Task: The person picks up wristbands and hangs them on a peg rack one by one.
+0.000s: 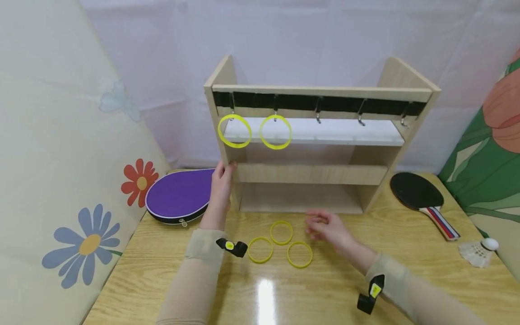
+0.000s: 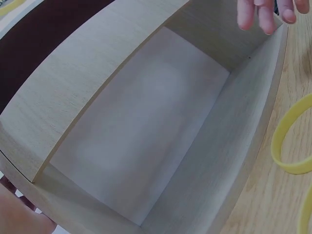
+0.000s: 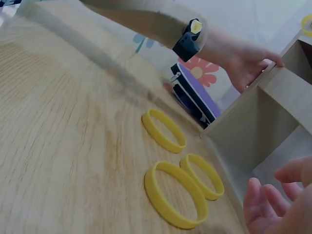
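Observation:
My left hand grips the left side panel of a wooden shelf, thumb over the front edge. In the right wrist view that left hand holds the panel from outside. Two yellow rings, a left one and a right one, hang from the shelf's two leftmost hooks. Three more lie on the table: a back ring, a left ring and a right ring. Just right of them my right hand hovers with fingers loosely bent, holding nothing.
Three bare metal hooks, among them a middle one, line the black strip. A purple paddle case lies left of the shelf. To the right are a black table tennis paddle and a shuttlecock. Cloth hangs behind.

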A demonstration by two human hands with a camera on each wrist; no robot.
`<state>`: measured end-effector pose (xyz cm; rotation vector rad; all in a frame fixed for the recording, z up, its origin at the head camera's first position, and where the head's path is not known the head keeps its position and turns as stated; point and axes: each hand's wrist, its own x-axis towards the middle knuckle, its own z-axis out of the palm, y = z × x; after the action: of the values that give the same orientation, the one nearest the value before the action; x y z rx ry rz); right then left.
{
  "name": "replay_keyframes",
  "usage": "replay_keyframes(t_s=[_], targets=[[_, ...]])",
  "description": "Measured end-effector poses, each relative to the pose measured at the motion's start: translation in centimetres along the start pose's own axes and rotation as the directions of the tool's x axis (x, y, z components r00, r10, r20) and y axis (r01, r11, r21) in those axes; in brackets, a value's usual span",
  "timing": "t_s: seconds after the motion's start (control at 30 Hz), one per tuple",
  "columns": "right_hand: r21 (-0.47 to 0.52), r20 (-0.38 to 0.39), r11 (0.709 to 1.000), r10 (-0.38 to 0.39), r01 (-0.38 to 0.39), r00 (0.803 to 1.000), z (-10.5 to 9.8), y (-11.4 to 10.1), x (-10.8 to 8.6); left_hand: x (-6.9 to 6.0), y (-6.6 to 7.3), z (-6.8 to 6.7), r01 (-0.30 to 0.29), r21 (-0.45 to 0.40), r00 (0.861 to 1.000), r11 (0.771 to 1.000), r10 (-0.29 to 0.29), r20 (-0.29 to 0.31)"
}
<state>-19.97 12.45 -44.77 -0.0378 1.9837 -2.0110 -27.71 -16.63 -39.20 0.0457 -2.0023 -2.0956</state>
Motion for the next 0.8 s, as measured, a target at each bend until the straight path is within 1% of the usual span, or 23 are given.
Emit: replay_keyframes(t_s=[0.3,0.5,0.63,0.8], targets=[[-0.111,-0.014,0.994,0.018,-0.02,1.0,-0.5,1.7,-0.1,0.2,-0.1,0.0,0.011,0.012,1.0,1.0,-0.011,-0.006],[-0.147,-0.013,0.988,0.048,-0.049,0.999,-0.7,2.6,-0.4,0.1,0.0,0.0,0.01,0.02,1.0,1.0,-0.01,-0.011],[-0.178,0.0,0.983,0.046,-0.046,0.999,-0.8,3.1,-0.4,0.1,0.1,-0.1,0.012,0.019,1.0,1.0,-0.012,-0.005],[-0.189,0.024,0.981,0.045,-0.04,0.999,-1.1,3.7,-0.4,0.1,0.0,-0.1,0.009,0.016,1.0,1.0,-0.009,0.005]])
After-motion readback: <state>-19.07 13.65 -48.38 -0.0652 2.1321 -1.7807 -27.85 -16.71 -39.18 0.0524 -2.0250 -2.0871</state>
